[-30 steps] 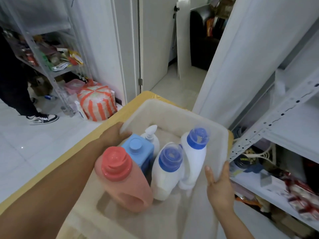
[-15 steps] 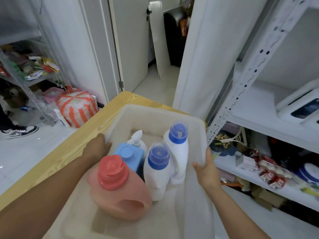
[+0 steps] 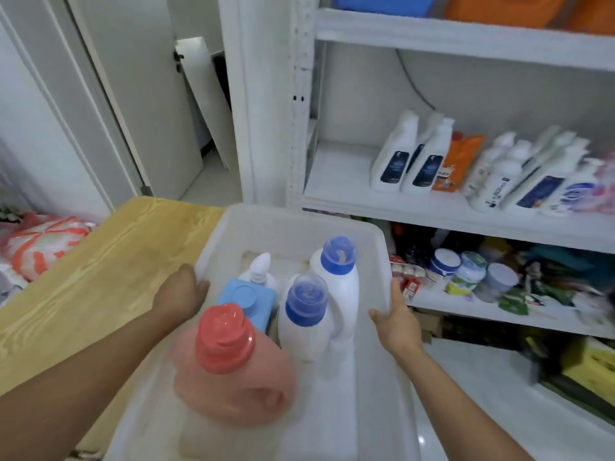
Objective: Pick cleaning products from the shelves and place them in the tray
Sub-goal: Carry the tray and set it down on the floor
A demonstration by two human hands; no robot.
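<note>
A translucent white tray (image 3: 299,221) sits on a yellow wooden table (image 3: 109,261). My left hand (image 3: 181,292) grips its left rim and my right hand (image 3: 397,319) grips its right rim. Inside stand a pink jug with a pink cap (image 3: 233,367), a blue bottle (image 3: 248,297), a small white pump bottle (image 3: 261,267) and two white bottles with blue caps (image 3: 304,311) (image 3: 339,271). On the white shelf (image 3: 366,201) to the right stand several white bottles (image 3: 392,158) and an orange pouch (image 3: 459,161).
A lower shelf (image 3: 466,301) holds jars and packets. Blue and orange containers (image 3: 499,5) sit on the top shelf. A white door (image 3: 139,94) stands behind the table. A red-and-white striped bag (image 3: 43,241) lies at the left. A yellow crate (image 3: 589,367) is on the floor at the right.
The view has swung right and up toward the shelves, bringing the bottles on the middle shelf into sight. Both hands keep their grip on the tray rims.
</note>
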